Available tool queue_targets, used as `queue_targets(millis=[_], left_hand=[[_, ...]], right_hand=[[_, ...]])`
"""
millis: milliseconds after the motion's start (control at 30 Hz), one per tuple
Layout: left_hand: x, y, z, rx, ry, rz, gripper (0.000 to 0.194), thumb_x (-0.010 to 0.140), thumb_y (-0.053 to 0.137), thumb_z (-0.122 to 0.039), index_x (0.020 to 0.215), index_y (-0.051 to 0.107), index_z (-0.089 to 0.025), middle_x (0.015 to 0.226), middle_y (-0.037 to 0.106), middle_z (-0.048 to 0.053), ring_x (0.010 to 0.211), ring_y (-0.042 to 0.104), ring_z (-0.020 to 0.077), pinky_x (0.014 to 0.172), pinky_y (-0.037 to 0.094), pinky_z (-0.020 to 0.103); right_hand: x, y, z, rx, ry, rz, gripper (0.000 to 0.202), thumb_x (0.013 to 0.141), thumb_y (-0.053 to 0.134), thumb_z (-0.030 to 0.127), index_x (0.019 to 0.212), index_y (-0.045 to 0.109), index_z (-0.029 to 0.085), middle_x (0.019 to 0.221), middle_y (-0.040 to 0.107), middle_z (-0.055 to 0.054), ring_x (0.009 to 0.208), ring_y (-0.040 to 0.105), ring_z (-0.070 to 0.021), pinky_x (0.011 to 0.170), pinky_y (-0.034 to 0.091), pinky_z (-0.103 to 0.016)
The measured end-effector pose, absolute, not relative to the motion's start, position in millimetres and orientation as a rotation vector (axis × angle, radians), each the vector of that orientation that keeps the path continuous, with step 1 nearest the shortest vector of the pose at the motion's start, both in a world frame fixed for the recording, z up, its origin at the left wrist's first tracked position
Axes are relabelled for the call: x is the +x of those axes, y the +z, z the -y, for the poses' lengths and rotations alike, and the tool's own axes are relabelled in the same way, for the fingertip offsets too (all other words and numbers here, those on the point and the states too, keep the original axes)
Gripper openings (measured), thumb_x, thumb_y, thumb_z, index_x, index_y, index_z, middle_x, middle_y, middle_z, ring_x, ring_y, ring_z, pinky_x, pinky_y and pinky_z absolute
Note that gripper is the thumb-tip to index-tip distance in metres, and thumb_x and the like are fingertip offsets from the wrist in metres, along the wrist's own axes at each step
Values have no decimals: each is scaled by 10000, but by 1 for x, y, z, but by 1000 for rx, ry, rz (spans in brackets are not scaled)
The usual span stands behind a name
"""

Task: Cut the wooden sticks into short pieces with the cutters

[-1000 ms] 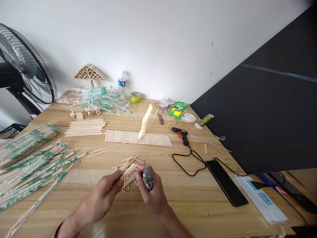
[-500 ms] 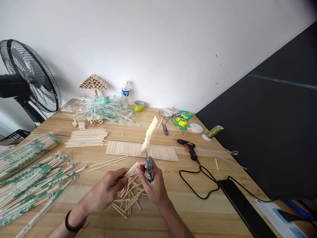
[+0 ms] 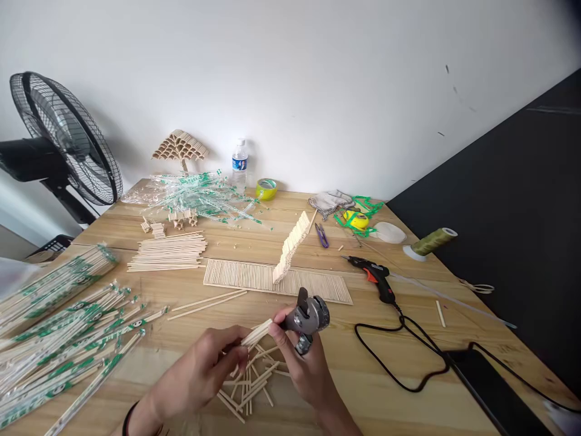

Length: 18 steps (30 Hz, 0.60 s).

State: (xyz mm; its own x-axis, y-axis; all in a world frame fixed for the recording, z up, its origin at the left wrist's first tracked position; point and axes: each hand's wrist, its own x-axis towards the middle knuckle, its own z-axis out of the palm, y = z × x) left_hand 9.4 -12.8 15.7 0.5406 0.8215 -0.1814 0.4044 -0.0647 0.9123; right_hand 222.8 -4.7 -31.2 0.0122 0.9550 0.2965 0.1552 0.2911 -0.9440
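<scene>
Between the fingers of my left hand [image 3: 211, 363] is a small bundle of short wooden sticks [image 3: 256, 333], pointing up to the right. My right hand [image 3: 302, 363] grips a dark metal cutter [image 3: 308, 315] with a rounded head, and its fingertips touch the right end of the bundle. Below both hands lies a loose heap of cut sticks [image 3: 254, 384]. Beyond them a flat panel of sticks [image 3: 236, 275] lies on the table, with a stepped stick piece [image 3: 291, 247] standing up at it.
At right are a hot glue gun [image 3: 374, 275] with a looping black cable, a thread spool [image 3: 431, 243] and a black phone-like slab [image 3: 494, 387]. Wrapped chopsticks [image 3: 59, 339] cover the left side. Behind them stand a bottle [image 3: 239, 163], tape [image 3: 265, 189] and a fan [image 3: 68, 139].
The cutter has turned in my right hand, its head now tilting to the right. The camera view has shifted, and both hands keep the sticks between them.
</scene>
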Motion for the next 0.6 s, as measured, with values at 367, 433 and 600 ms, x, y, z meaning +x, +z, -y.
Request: queue_targets(millis=[367,433,600], left_hand=[[6,13,12,1664,470,-998,364,1096,409,-425,1030,670,-180,816,620,11,721,504,137,696,420,238],[6,14,13,1687,489,-1000,360,1092,420,-412,1055,690,-178,818,637,20,725,525,140,701,436,237],[4,15,14,1741,532,-993,345,1085,451,-382,1186,721,-192,819,682,27,730,566,146,699,459,233]], right_hand=[[223,-27,7,-1094,918,1461,198,972,681,402,925,664,211,826,701,-45,764,677,-195,701,568,-289],[222,-26,8,-1077,911,1491,173,984,662,378,929,650,215,813,692,-36,747,671,-188,691,560,-286],[221,-26,10,-1111,877,1550,155,986,646,353,915,605,221,785,660,-16,720,650,-175,649,524,-269]])
